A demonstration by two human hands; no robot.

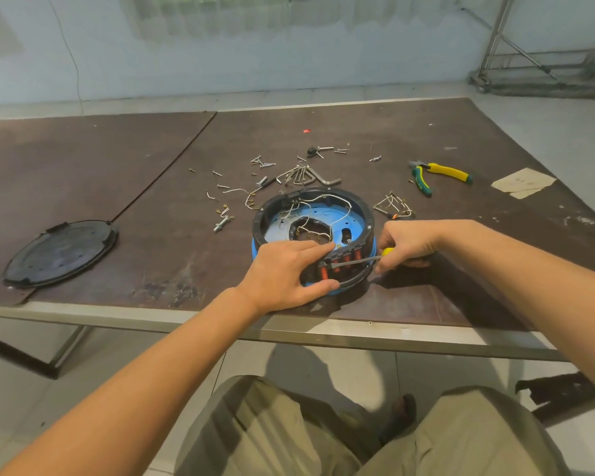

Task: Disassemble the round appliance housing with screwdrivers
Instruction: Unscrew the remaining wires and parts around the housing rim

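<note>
Plastic mostly, by the look of it, so I'd expect the housing to be light and fairly stiff, but the kind of stiff that cracks at a clip if you lever too hard. It'll probably skate on the tabletop unless it's pinned down. The left hand is doing that: laid over the near wall, fingers pretty straight across the top rim, thumb along the lower ring, pressing rather than wrapped round. Best hold is that thick outer rim imo, not the inside, since thin wires loop around in there and look easy to snag.

Right hand is clenched round the yellow handle of a screwdriver. The shaft points across toward the left hand, tip at an open cutout between the two hands where some orange-red parts show. Can't tell if the tip is in a screw or wedged in a seam.

Looks-wise it's round, with a black ring on top, a bright blue bowl below, a blue floor with small holes and a dark opening in the middle. It sits right under the left hand's fingers, just beside the right hand.

Out past both hands are loose screws and hex keys, with pliers beyond the right hand. A round black cover lies well off past the left hand.
</note>
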